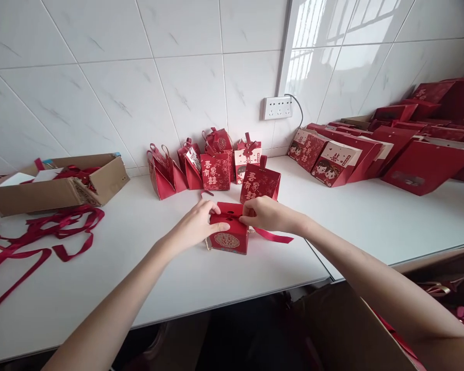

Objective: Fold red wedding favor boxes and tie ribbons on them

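A small red gift box (228,238) with a round pattern on its front stands on the white table (139,288) in front of me. My left hand (198,222) presses its fingers on the box's top at the left, closed around the lid edge. My right hand (263,214) pinches at the top on the right, where a red ribbon (272,236) trails out over the table. Just behind stands a finished red box (260,183) with gold characters.
Several folded red boxes (201,165) stand against the tiled wall. Flat red cartons (371,149) are piled at the right. A cardboard box (58,185) and loose red ribbons (42,232) lie at the left. A wall socket (277,107) sits above. An open carton (355,330) stands below the table edge.
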